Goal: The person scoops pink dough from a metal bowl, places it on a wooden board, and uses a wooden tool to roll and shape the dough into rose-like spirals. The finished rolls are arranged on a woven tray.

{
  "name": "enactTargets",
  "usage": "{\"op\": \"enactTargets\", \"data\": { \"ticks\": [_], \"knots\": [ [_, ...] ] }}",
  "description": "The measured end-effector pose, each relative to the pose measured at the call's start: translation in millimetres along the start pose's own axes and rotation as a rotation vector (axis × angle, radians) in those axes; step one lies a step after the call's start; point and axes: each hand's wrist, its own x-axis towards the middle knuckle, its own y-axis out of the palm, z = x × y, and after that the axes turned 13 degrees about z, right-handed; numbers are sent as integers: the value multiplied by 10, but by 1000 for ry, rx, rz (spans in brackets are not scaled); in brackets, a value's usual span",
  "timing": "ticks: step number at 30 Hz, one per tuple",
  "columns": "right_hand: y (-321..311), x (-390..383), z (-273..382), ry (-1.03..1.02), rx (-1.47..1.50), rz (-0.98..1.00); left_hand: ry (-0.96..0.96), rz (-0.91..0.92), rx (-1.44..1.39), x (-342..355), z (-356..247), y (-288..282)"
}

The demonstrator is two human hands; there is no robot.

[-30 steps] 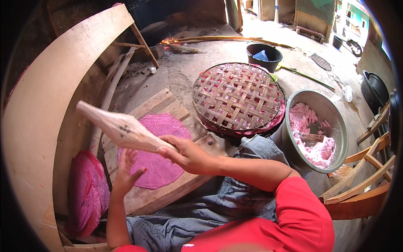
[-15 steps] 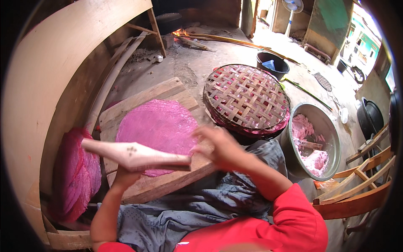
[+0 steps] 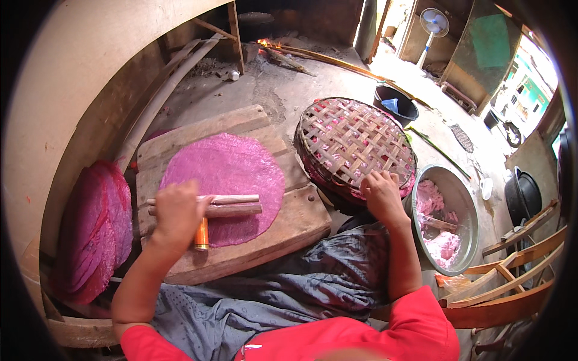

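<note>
A thin, round sheet of pink dough (image 3: 244,165) lies flat on a thick wooden board (image 3: 301,219) in front of me. Over its near left part, my left hand (image 3: 177,210) is closed round a long pale wooden tool (image 3: 235,204), whose edges look like two bars side by side. A short orange cylinder (image 3: 201,233) stands out below that hand; whether the hand holds it too, I cannot tell. At the near right rim of a round woven bamboo tray (image 3: 355,138), my right hand (image 3: 383,191) has its fingers curled over the edge. Pink sheets show under the tray.
A stack of pink sheets (image 3: 96,231) leans at the left. To the right sits a grey basin (image 3: 415,231) with pink dough inside. Beyond are a black bucket (image 3: 404,117), a small wood fire (image 3: 269,44), a fan (image 3: 435,23) and a wooden chair (image 3: 500,313).
My left hand has turned the wooden tool and lowered it over the dough sheet; the orange cylinder now shows. My right hand has moved from the board to the tray's rim.
</note>
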Motion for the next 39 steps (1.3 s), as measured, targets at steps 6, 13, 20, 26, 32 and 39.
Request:
{"op": "enactTargets", "data": {
  "ticks": [6, 13, 20, 26, 32, 39],
  "knots": [
    [-141, -22, -36, -70, 50, -95, 653, -76, -629, 472, -1352, 15],
    [-235, 21, -46, -95, 94, -124, 676, -126, -484, 1176, -2256, 553],
    [-194, 2, -55, -94, 106, -122, 712, -136, -490, 1217, -2287, 811],
    [-84, -30, -49, -114, 86, -111, 697, -192, -506, 1108, -2164, 646],
    [29, -47, -47, -107, 66, -68, 663, -243, -560, 843, -1656, 168],
    [-79, -95, 68, -78, 53, -46, 434, -152, -476, 116, -647, -441]
  ]
}}
